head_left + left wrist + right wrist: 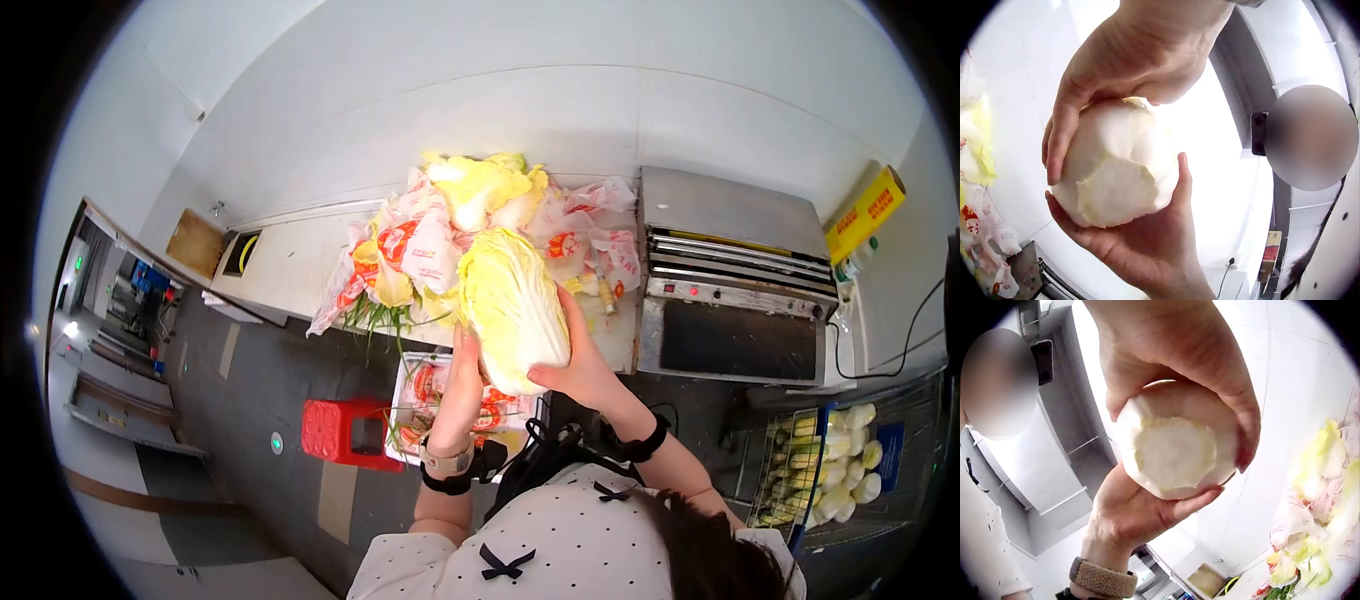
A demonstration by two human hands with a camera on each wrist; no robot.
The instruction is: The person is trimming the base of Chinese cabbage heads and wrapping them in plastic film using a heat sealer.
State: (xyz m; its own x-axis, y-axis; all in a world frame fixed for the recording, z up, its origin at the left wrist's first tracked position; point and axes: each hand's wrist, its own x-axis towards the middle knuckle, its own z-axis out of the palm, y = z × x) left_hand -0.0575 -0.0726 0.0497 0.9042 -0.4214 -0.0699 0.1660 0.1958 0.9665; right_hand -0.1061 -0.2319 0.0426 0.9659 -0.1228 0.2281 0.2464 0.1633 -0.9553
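Observation:
A napa cabbage (510, 305) with yellow-green leaves and a pale cut base is held up in front of the person's chest. My left hand (462, 385) grips it along its left side. On the opposite side my right hand (585, 360) curves round it, thumb near the base. The wrist views look onto the trimmed white base (1175, 456), with both hands cupping the head from either side. Behind it, loose outer leaves (480, 190) lie heaped over red-and-white plastic bags (430, 250) on the counter.
A white box (410, 375) with bagged items stands below the counter, beside a red stool (345, 432). To the right is a metal wrapping machine (740, 280) with a yellow box (866, 215) by it. A cart (790, 470) holds several cabbages (845, 465).

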